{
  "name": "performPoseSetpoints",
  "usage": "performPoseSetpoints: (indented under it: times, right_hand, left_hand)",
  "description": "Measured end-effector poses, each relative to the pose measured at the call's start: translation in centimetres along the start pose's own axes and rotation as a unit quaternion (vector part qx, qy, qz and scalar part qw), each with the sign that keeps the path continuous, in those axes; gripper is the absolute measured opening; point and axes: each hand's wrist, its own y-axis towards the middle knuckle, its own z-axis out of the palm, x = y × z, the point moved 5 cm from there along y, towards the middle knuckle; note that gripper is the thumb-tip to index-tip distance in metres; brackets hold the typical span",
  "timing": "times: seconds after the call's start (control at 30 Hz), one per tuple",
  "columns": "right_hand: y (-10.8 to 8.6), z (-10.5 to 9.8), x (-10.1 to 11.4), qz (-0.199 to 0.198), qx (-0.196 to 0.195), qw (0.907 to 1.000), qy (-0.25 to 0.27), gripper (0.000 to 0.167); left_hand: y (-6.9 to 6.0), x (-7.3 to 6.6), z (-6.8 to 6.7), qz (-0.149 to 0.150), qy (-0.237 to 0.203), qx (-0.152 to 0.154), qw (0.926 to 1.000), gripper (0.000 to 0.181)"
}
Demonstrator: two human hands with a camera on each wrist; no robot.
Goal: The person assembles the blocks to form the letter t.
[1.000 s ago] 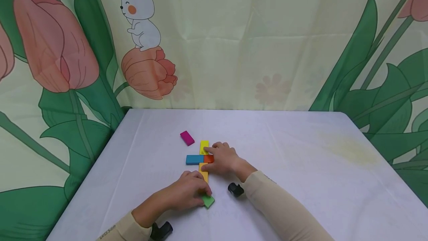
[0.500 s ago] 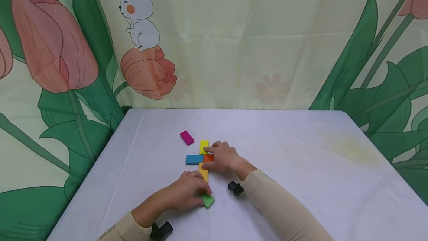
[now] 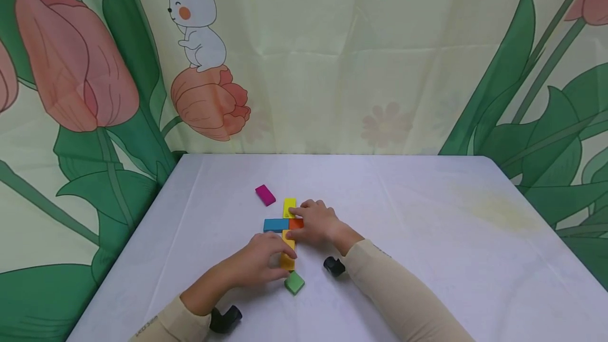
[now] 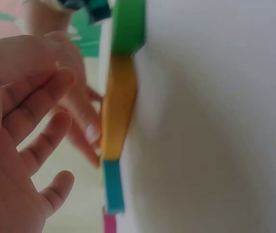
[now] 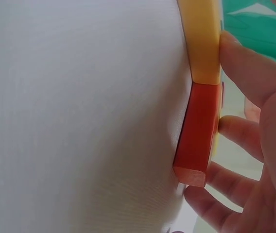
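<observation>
White table (image 3: 404, 210), printed curtain (image 3: 304, 25) behind.
Tabletop under the fingers (image 3: 285, 248): whitish, lightly creased, rounded far corner and yellowish stain (image 3: 503, 212) off to the fingers' right. Cream curtain upright beyond the fingers: big pink tulip (image 3: 81, 62) to their left, white rabbit (image 3: 204, 41) on orange-pink bloom (image 3: 209, 102) ahead-left, green leaves (image 3: 513, 57) both sides. Soft light, faint shadows near fingers.
</observation>
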Motion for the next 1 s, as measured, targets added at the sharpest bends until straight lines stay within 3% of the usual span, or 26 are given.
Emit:
performPoseSetpoints:
  times: [0.2,0.37,0.47,0.73,1.0]
  right_hand:
    - [0.1,0.0,-0.1,-0.003,0.0,0.9999,-0.012,0.074]
    - [0.0,0.0,0.1,0.001,0.0,1.0,-0.008,0.074]
    - [0.0,0.1,0.0,0.005,0.001,1.0,-0.006,0.074]
    - [0.0,0.2,-0.1,0.006,-0.003,0.9999,-0.008,0.075]
    - [-0.1,0.2,0.1,0.0,-0.004,0.9999,-0.009,0.073]
  left_hand:
    - [-0.3,1.3,-2.7,-0.036,-0.001,-0.074,0.9966,0.032]
    - [-0.1,3.4,-4.8,-0.084,0.012,-0.141,0.9864,0.034]
    - [0.4,5.0,-5.5,-0.11,0.017,-0.165,0.9799,0.039]
    - [2.3,8.8,-6.5,-0.174,0.007,-0.175,0.9691,0.058]
    - [4.8,11.1,-7.0,-0.214,0.008,-0.164,0.9629,0.066]
